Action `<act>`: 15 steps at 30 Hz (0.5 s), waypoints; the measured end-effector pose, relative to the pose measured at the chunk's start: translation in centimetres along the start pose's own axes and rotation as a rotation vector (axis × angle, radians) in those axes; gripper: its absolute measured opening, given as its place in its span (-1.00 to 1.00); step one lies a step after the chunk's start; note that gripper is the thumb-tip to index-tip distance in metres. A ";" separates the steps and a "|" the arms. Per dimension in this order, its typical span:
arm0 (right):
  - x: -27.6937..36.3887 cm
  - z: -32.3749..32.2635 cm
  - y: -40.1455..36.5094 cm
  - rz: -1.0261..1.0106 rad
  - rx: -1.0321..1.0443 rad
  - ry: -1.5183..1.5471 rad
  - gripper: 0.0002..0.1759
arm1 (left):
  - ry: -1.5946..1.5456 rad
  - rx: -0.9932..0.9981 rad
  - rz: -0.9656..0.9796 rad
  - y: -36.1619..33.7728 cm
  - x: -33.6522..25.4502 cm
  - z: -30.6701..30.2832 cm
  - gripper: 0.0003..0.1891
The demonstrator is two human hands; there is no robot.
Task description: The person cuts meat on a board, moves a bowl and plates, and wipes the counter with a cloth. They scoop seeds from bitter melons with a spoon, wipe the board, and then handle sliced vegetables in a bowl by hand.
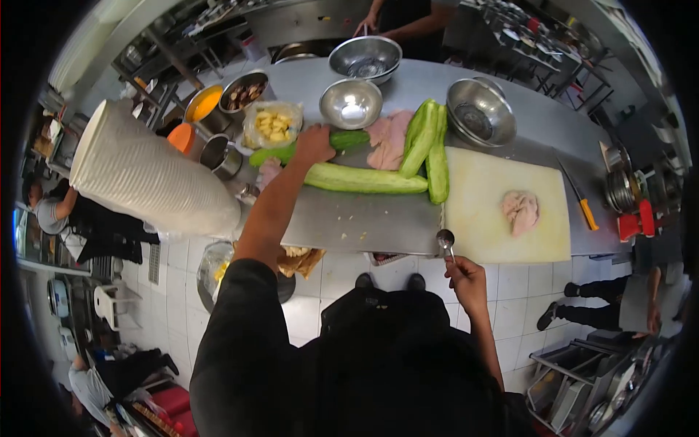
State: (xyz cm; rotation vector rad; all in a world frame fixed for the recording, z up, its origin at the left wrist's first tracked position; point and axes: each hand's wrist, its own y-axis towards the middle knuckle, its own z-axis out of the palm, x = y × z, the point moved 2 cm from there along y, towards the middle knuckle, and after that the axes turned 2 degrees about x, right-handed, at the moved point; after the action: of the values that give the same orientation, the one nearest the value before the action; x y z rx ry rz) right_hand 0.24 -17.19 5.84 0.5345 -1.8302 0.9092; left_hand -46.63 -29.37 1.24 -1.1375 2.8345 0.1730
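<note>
My left hand (pixel 314 144) reaches across the steel table, its fingers closed over a dark green, cucumber-like vegetable (pixel 349 140). Just below it lies a long, peeled, pale green gourd (pixel 364 178). More peeled gourds (pixel 424 142) are stacked to the right, beside pieces of pale raw meat (pixel 389 138). Near the table's front edge, my right hand (pixel 466 279) grips the handle of a small round-bowled metal spoon (pixel 445 239), bowl upward. A whitish cutting board (pixel 473 197) lies right of the spoon, with a lump of raw meat (pixel 520 212) on it.
Metal bowls (pixel 351 104) stand at the back. A knife with an orange handle (pixel 587 213) lies right of the board. At left are a tall stack of white containers (pixel 156 175), a bag of yellow chunks (pixel 273 125) and metal pots (pixel 220 156). Another person's hands (pixel 371 22) are across the table.
</note>
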 end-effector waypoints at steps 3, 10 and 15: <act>0.3 0.7 0.6 0.033 0.043 0.032 -0.82 | -0.069 -0.042 0.038 -0.7 -0.2 -1.2 -0.49; 2.2 2.2 4.6 0.007 0.264 0.030 -0.80 | -0.232 -0.318 0.112 -4.2 -1.2 -7.1 -0.40; 4.9 3.9 6.9 -0.046 0.403 0.051 -0.80 | -0.456 -0.605 0.048 -6.1 -1.4 -12.7 -0.45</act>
State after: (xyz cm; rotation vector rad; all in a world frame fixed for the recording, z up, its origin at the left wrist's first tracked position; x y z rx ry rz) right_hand -8.88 -15.71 6.93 0.7901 -1.5869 1.2574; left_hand -41.78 -34.52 13.53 -0.9367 2.4446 1.1870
